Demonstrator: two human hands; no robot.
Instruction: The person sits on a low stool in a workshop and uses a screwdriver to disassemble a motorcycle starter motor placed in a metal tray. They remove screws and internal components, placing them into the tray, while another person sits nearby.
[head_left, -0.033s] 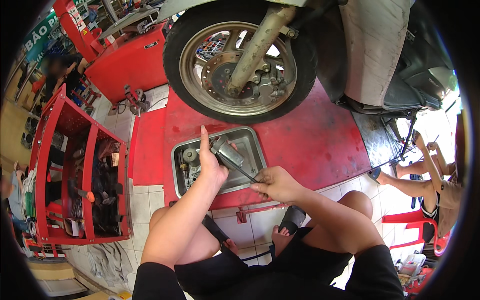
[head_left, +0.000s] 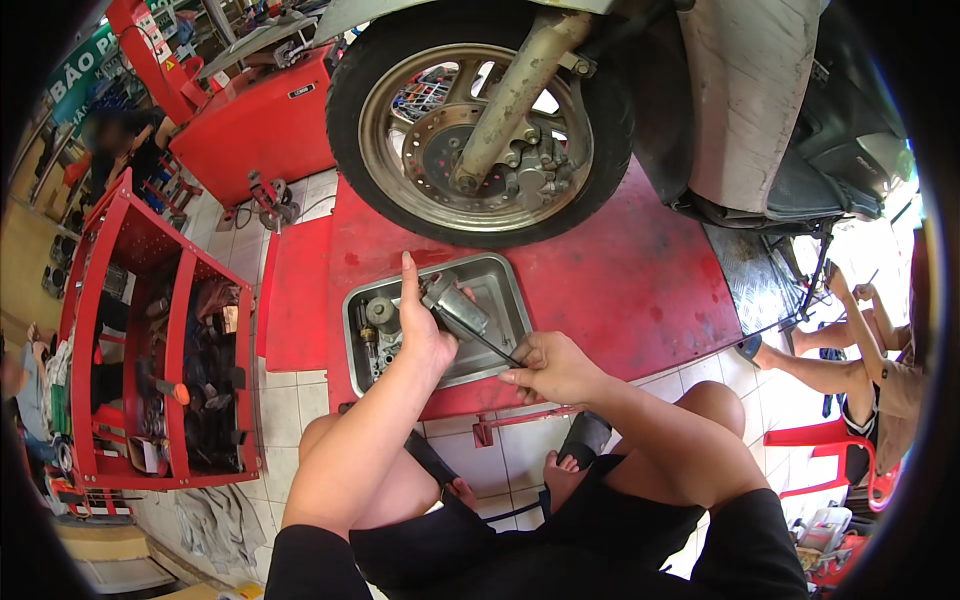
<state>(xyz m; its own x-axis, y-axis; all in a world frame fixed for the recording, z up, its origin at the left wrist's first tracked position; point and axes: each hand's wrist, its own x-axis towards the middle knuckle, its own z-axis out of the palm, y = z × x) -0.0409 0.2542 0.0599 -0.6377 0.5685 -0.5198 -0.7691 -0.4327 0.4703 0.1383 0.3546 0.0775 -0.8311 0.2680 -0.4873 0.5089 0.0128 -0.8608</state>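
Scooter bodywork point(head_left: 745, 100) fills the upper right, grey and scuffed, with its front wheel point(head_left: 480, 125) standing on a red lift platform point(head_left: 620, 280); the wheel shows a bronze rim, a brake disc and a caliper beside the fork leg. To the left stands a red tool trolley point(head_left: 150, 350), its open shelves crowded with tools and parts. At the right edge another person sits on a red plastic stool point(head_left: 835, 445), only legs and arms showing. On the platform, just in front of the tyre, lies a shallow metal tray point(head_left: 505, 290) holding small greasy parts at its left end. Above the tray the left hand point(head_left: 425, 325) grips a small grey cylindrical motor part point(head_left: 455, 305), thumb and lower fingers closed round its body while the index finger points straight up toward the tyre. The right hand point(head_left: 555, 368) pinches a thin dark tool point(head_left: 490, 345) between thumb and fingertips, fingers nearly closed; the tool's tip meets the end of the motor part over the tray.
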